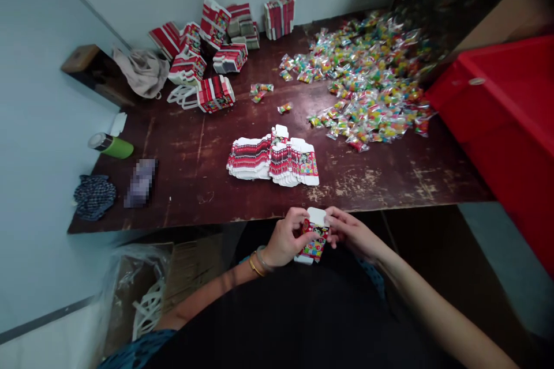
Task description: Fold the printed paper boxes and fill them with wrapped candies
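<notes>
Nearest the camera, in the head view, is the person's black clothing (303, 311), with a small printed box (315, 247) held in front of it, near the edge of the table (182, 184). The box's long axis runs roughly away from the body, a white flap (317, 216) at its far end. The left hand (286, 239) grips its left side, thumb across the front; the right hand (351, 233) pinches the upper right corner beside that flap. The left hand is nearer the box's middle. Beyond both hands, ahead and slightly left, lies a row of cartons (285, 162); wrapped candies (367, 89) lie farther right.
</notes>
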Motion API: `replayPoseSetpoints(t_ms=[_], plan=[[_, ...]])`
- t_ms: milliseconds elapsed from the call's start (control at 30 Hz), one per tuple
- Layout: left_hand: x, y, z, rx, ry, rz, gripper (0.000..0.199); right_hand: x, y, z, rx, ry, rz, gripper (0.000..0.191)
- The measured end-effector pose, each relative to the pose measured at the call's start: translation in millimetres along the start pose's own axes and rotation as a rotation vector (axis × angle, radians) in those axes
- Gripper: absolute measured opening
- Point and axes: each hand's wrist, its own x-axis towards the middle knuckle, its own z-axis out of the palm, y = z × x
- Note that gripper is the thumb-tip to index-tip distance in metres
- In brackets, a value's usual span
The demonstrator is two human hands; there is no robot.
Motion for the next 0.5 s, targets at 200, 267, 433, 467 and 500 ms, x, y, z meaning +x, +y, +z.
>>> replayPoseSetpoints(t_ms=[200, 267, 433, 467, 500], plan=[[-11, 4, -3.7, 0.226, -0.079, 0.008, 0.023, 9, 2, -2, -0.034, -0.130, 0.105, 0.032], [-11, 8, -2.6, 0.150, -0.030, -0.044, 0.022, 10, -1, 4, -0.176, -0.177, 0.039, 0.029], [-4, 14, -3.5, -0.272, -0.031, -0.364, 0.059, 2, -9, 25, -0.622, -0.085, -0.386, 0.025], [-3, 14, -5.3, -0.320, -0.056, -0.430, 0.061, 1, -9, 28, -0.665, -0.070, -0.422, 0.028], [-3, 14, -7.7, -0.362, -0.076, -0.480, 0.060, 0, -9, 30, -0.686, -0.053, -0.431, 0.028]])
